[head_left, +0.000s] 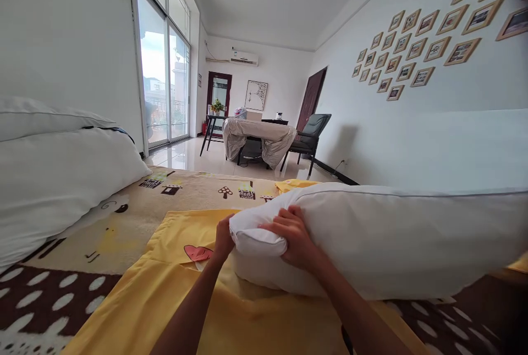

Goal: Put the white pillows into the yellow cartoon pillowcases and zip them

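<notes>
Nearest the camera, two bare forearms reach forward over a yellow cloth [136, 289], in the head view; the cloth lies on a patterned blanket [136, 206] and has a red print near its far left part. Both hands are closed on the near-left end of the pillow [383, 239], which lies across the right half of the view, over part of the cloth and the blanket; the left hand [224, 238] pinches the end's left corner, though some of its fingers are hidden; the right hand [293, 236] grips the same end from the right, its fingers bent over the bunched white fabric, with a small gap between the hands. The blanket is beige, with mushrooms, little houses and a yellow bird, and turns dark brown with white spots towards the camera; more white pillows [61, 173] are stacked at the left, apart from the hands. Beyond the blanket, on the shiny floor [179, 154], stand a draped table [262, 129] and a black chair [315, 129] to its right; glass doors [165, 69] are at the left, and framed pictures [416, 49] hang on the right wall.
</notes>
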Available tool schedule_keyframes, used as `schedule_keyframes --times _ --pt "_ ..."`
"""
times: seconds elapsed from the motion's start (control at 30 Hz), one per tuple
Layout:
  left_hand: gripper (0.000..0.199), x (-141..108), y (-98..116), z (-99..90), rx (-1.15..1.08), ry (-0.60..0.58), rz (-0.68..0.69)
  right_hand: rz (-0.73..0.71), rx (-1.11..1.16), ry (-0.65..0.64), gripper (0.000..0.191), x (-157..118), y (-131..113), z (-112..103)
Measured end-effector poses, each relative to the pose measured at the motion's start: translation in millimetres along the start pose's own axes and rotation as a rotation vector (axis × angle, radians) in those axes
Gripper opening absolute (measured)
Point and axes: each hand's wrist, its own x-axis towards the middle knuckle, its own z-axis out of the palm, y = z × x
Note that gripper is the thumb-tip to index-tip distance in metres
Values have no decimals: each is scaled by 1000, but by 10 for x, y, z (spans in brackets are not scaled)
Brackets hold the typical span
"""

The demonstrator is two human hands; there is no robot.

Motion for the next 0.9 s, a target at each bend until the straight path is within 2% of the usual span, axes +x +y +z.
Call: schedule_keyframes --times 0.13,0.23,0.4,0.53,0.67,0.73,0.83,0.9 --pt "19 8 -97 -57 -73 -31 -47 -40 -161 32 49 -289 -24 160" --pt "24 3 -128 -77 -106 -70 -87 -48 -184 54 49 -341 88 232" --pt "37 33 -158 -117 -142 -157 -161 120 -220 142 40 -397 375 408" --pt "42 45 -143 -148 -178 -213 -192 182 -221 201 39 -535 457 551" --pt "48 21 -89 -172 -223 -269 -199 157 -171 233 44 -594 449 529" --pt "51 -2 -52 -177 -255 -334 -190 151 -155 246 44 -594 450 494" --pt "70 -39 -18 -137 -292 -476 -131 157 -146 246 41 -589 461 465" --pt "83 -59 -31 -67 -235 -458 -81 168 -142 244 39 -585 463 452"
